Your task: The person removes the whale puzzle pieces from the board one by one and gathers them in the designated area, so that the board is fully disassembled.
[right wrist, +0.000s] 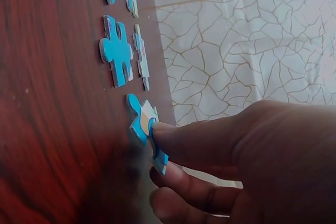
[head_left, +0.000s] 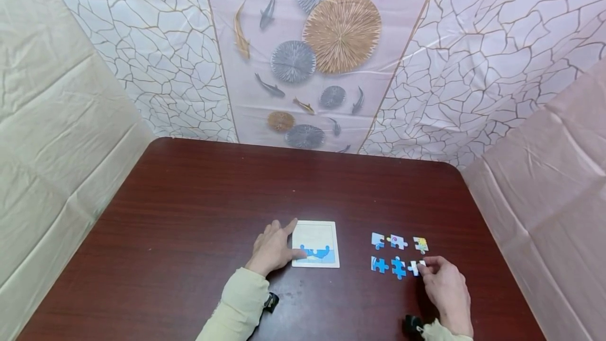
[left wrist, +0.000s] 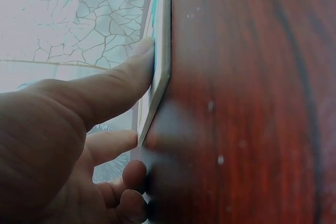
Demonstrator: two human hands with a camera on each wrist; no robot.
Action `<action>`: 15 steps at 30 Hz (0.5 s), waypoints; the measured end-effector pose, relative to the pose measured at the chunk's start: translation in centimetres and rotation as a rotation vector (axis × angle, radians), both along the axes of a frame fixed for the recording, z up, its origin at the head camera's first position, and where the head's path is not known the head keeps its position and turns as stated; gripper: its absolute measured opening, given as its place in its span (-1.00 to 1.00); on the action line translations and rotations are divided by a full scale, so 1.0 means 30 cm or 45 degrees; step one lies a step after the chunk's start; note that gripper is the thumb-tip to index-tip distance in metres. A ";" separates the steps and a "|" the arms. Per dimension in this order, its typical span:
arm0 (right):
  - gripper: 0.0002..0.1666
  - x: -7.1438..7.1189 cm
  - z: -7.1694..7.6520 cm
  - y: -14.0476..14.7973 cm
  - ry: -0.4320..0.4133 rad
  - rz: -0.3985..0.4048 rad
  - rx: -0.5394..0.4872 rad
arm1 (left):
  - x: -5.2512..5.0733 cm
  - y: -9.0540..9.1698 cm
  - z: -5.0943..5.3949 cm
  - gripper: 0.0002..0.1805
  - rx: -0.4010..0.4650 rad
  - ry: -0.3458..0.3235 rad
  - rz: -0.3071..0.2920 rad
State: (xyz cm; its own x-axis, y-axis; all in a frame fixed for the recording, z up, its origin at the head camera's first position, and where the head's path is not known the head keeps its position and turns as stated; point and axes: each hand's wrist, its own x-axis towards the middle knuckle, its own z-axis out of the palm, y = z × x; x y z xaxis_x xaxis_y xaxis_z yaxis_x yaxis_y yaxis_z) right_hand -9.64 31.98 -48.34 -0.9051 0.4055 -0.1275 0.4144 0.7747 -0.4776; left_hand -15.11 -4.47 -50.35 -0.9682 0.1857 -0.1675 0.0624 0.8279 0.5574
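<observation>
A square white puzzle tray (head_left: 313, 232) lies mid-table, with blue puzzle pieces (head_left: 318, 254) fitted along its lower part. At the tray's left side is my left hand (head_left: 271, 249); its thumb rests on the fitted pieces and its index finger touches the upper left corner. The left wrist view shows that thumb (left wrist: 118, 85) extended over the tray's edge. My right hand (head_left: 446, 287) pinches a blue and white jigsaw piece (right wrist: 139, 123) between thumb and index finger. This piece looks tilted in the right wrist view, close to the tabletop.
Beside the right hand, several loose jigsaw pieces lie in two rows, among them a blue piece (head_left: 399, 267) and a yellow-patterned piece (head_left: 420, 244). The dark brown table (head_left: 213, 188) meets a patterned cloth backdrop (head_left: 303, 104) behind, with pale cloth on both sides.
</observation>
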 end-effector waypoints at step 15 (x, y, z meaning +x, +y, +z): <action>-0.67 -0.008 -0.014 0.013 -0.016 -0.039 -0.009 | 0.000 -0.002 0.002 -0.01 -0.037 0.022 -0.014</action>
State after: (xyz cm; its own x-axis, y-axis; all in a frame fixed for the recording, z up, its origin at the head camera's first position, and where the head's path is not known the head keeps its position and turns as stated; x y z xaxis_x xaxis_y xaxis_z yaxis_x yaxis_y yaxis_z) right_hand -9.87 32.37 -48.76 -0.8908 0.4319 -0.1414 0.4435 0.7584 -0.4776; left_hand -15.09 -4.52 -50.29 -0.9690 0.1914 -0.1561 0.0808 0.8429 0.5320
